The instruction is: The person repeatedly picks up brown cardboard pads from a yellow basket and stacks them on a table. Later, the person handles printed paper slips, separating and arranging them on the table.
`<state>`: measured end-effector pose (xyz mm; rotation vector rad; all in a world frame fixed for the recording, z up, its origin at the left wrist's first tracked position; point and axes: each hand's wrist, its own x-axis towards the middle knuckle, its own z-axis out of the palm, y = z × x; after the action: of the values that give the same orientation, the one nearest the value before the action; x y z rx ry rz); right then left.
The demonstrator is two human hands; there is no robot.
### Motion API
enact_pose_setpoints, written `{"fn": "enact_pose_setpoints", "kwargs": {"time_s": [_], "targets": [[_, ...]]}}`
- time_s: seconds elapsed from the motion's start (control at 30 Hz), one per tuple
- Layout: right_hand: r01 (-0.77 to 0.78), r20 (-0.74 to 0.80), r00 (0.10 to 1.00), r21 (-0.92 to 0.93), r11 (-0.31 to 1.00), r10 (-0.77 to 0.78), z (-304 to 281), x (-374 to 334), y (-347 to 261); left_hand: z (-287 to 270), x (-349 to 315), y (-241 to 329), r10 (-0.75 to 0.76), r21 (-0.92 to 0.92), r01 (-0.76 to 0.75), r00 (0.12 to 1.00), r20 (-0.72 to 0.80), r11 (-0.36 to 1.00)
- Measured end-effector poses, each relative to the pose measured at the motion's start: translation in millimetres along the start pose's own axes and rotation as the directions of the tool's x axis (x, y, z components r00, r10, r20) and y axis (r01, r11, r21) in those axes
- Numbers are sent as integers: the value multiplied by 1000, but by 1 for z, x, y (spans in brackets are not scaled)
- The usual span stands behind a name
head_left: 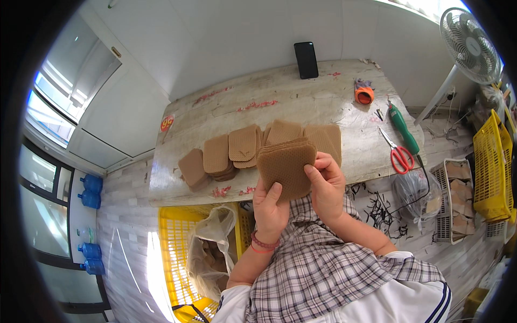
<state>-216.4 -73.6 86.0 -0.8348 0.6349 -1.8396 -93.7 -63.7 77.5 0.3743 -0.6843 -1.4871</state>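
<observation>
From my remote seat, I have the held stack of brown pieces (287, 171) raised at the near edge of the table (215, 110), squarish with no clear long axis, and touching both hands. My left hand (267, 211) pinches its lower left, thumb on the face and other fingers mostly hidden behind, while my right hand (327, 189) grips its right edge between thumb and fingers. The pieces look thin, pliable and dimpled, with rounded corners, like the brown piles (216, 153) on the table's worn, pale top.
</observation>
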Motion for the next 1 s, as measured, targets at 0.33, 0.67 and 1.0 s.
{"fn": "enact_pose_setpoints", "kwargs": {"time_s": [0.33, 0.67, 1.0], "targets": [[-110, -21, 993, 74, 991, 112, 10, 2, -13, 2, 0, 2, -1, -65, 4, 999, 55, 998], [-301, -8, 953, 33, 953, 302, -2, 10, -8, 2, -10, 0, -97, 76, 104, 991, -92, 992], [-308, -25, 951, -198, 931, 309, -19, 5, 3, -10, 5, -1, -35, 351, 71, 994, -106, 934]]}}
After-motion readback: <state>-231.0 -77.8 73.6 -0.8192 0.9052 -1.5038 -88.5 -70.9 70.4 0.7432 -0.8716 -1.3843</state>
